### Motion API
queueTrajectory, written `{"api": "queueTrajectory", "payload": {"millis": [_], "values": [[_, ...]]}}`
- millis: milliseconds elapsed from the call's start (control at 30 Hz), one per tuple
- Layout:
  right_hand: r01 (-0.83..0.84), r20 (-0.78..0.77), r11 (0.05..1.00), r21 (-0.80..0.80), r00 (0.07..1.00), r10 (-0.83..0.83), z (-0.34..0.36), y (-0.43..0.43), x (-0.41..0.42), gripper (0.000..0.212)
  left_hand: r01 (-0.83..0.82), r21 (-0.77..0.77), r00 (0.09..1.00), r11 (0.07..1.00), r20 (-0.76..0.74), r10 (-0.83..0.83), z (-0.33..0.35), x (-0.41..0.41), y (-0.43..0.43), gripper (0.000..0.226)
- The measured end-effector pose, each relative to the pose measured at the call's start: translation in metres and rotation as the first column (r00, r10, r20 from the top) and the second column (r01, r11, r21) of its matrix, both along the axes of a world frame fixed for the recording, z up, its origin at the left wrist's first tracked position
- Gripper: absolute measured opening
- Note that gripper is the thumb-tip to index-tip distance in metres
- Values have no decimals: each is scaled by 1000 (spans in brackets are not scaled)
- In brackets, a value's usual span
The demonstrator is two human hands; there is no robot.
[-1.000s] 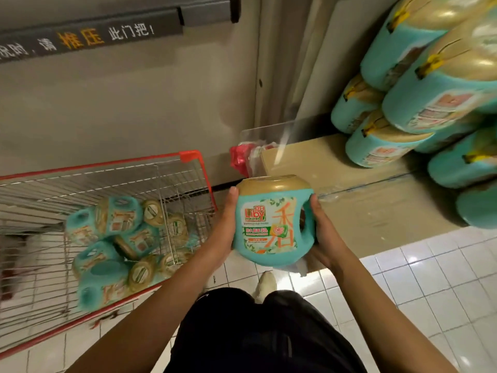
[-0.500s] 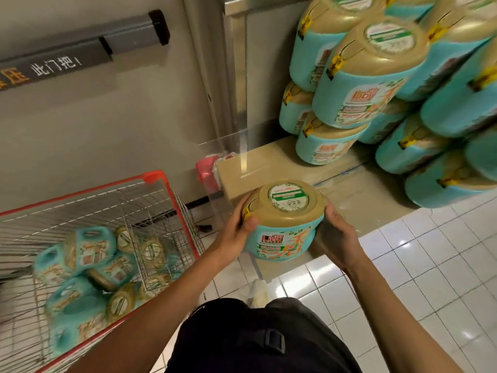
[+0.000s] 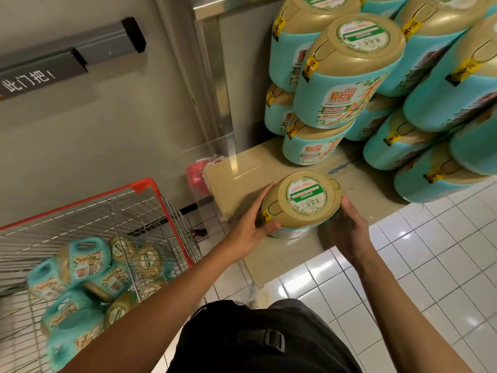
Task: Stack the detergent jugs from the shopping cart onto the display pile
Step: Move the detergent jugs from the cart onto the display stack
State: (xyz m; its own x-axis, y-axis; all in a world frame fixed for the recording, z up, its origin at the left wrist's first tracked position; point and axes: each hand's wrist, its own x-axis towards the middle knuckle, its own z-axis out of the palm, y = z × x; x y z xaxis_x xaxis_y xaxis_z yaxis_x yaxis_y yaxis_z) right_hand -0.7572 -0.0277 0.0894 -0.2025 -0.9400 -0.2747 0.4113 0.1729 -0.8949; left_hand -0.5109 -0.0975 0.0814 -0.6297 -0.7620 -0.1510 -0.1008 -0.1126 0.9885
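The gold-capped teal plastic detergent jug (image 3: 302, 201) is dropping lower than before, near the front-left corner of the beige display platform (image 3: 250, 168). The left hand (image 3: 251, 224) and right hand (image 3: 347, 228) are clamping fingers on its sides; setting it level, snug beside the stacked teal jug pile (image 3: 347, 84), is looking wisest.

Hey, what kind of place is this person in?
Probably a supermarket or shop: a wire shopping cart holding detergent jugs, a display pile of identical jugs on a low platform, and a white tiled floor.
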Motion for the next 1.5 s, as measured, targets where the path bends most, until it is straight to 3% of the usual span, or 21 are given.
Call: {"api": "queueTrajectory", "payload": {"millis": [67,200,300,633,867,1033,1367,1500], "values": [[60,-13,998,25,998,-60,0,-8,-5,44,2,4,1000,1000,-8,-2,5,-13,-8,79],[178,-41,982,65,984,-176,-2,-21,-14,63,24,70,1000,997,3,-24,16,-40,-24,82],[272,-106,958,89,959,-263,2,-32,-23,57,37,74,998,997,38,-40,19,-59,-35,93],[424,-154,902,80,900,-409,12,-59,-45,52,4,11,993,1000,120,-6,23,-105,-56,88],[482,-169,872,87,870,-464,14,-63,-54,48,-46,56,981,997,189,35,27,-124,-53,82],[534,-99,840,102,845,-525,13,-69,-66,68,-65,109,989,992,139,50,31,-139,-49,87],[547,-76,825,142,837,-542,8,-72,-71,71,-68,172,992,983,119,47,33,-143,-48,93],[564,-159,811,153,825,-543,4,-57,-52,57,-56,196,994,979,103,36,33,-138,-49,90]]}}
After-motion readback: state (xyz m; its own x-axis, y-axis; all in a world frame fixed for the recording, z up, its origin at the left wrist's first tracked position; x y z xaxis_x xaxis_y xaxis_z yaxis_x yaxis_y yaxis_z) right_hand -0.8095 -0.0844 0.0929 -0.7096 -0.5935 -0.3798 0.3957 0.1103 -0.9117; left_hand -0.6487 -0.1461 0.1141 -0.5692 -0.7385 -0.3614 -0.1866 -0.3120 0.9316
